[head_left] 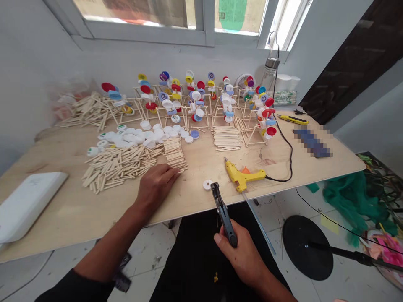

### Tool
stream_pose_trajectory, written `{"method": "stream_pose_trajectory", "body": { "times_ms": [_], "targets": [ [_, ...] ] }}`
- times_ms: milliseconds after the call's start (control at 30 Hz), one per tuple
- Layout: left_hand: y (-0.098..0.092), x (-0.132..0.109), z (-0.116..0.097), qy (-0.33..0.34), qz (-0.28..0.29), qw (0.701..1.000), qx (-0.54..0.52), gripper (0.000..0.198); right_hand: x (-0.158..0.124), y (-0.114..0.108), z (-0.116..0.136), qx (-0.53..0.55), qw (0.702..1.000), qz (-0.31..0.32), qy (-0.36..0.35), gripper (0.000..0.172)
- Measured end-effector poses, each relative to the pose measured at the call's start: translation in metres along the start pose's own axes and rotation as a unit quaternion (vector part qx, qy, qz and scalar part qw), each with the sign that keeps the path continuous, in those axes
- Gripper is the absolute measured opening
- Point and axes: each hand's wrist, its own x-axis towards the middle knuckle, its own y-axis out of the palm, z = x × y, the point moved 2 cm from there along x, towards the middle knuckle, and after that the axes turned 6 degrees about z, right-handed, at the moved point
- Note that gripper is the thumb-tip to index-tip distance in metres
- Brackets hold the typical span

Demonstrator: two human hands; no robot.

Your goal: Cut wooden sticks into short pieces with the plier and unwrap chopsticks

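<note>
My left hand (158,181) rests on the table with its fingers pressed together at the near end of a neat stack of wooden sticks (174,153). The fingers hide whatever lies between them. A loose heap of short sticks (115,167) lies to its left. My right hand (241,251) is closed round grey-black pliers (224,209), held over my lap with the jaws up at the table's front edge. Just beyond the jaws lies a white bottle cap (207,185) with a hole in it. A yellow glue gun (244,175) lies right of the jaws, a clear glue stick protruding from it.
Stick frames with colourful bottle caps (197,100) stand along the back. White caps (147,135) and another stick stack (226,138) lie before them. A yellow utility knife (292,119) and a pixelated object (311,142) are at right, a white box (31,205) at left. A black cord (288,144) crosses the table.
</note>
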Motion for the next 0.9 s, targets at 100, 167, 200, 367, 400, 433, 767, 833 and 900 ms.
{"method": "stream_pose_trajectory", "body": {
  "times_ms": [100,167,200,367,400,433,767,833,900],
  "targets": [
    [-0.003,-0.007,0.000,-0.016,-0.010,1.000,-0.019,0.028,0.000,-0.001,0.000,-0.003,1.000,-0.003,0.003,0.019],
    [-0.006,-0.013,-0.001,-0.033,-0.017,0.999,-0.017,0.027,0.000,-0.001,-0.001,-0.003,1.000,-0.004,0.003,0.018],
    [-0.007,-0.016,-0.001,-0.038,-0.019,0.999,-0.013,0.027,0.000,-0.001,-0.001,-0.003,1.000,-0.003,0.003,0.018],
    [-0.004,-0.013,-0.010,-0.040,-0.012,0.999,0.017,0.030,0.000,-0.002,-0.003,-0.006,1.000,0.002,0.000,0.018],
    [-0.002,-0.010,-0.011,-0.038,-0.011,0.999,0.027,0.031,0.000,-0.003,-0.003,-0.006,1.000,0.003,-0.003,0.018],
    [-0.001,-0.008,-0.013,-0.033,-0.008,0.999,0.036,0.031,0.000,-0.003,-0.002,-0.006,1.000,0.002,-0.005,0.018],
    [0.001,0.005,-0.021,-0.026,0.015,0.997,0.072,0.036,-0.003,-0.006,-0.002,0.013,1.000,-0.004,-0.002,0.018],
    [0.000,0.007,-0.020,-0.023,0.029,0.997,0.075,0.036,-0.003,-0.006,-0.001,0.016,1.000,-0.009,-0.001,0.017],
    [-0.001,0.009,-0.019,-0.017,0.038,0.996,0.074,0.036,-0.003,-0.006,0.000,0.019,1.000,-0.010,0.001,0.017]
  ]
}}
